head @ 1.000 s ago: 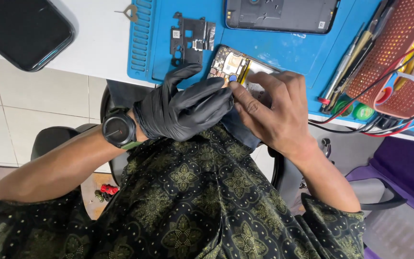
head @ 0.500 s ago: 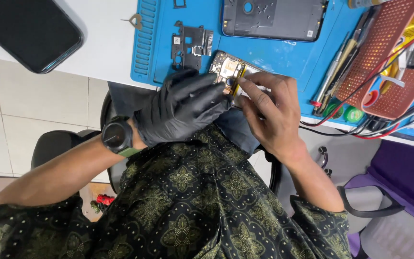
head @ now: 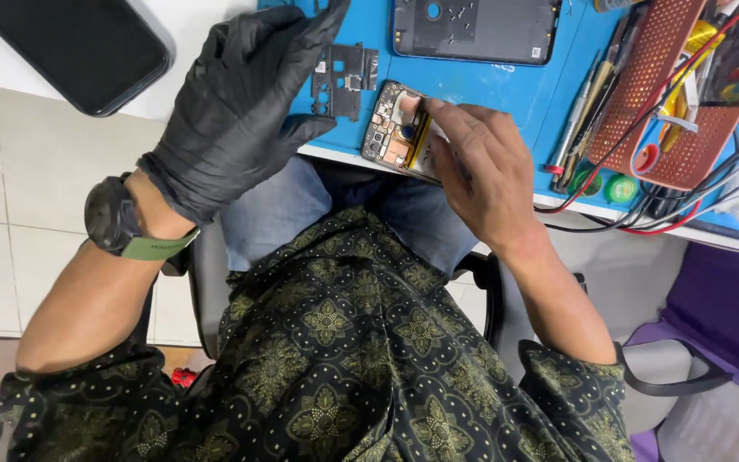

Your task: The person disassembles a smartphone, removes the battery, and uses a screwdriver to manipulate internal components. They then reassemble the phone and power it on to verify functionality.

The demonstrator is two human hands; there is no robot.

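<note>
My bare right hand [head: 485,175] pinches the opened phone [head: 397,133], upright on the blue mat's [head: 481,85] near edge; my gloved left hand [head: 237,107] hovers spread.

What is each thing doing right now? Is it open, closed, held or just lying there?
opened phone: back off, insides showing, held by right hand.
left hand: gloved, open, holding nothing.
back cover: off, lying on blue mat.
metal bracket: loose on mat.
black phone: screen dark, lying flat.

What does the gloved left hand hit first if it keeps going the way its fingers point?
Probably the blue work mat: the left hand points up-right over its near corner, left of the black metal bracket. Height above it is unclear.
</note>
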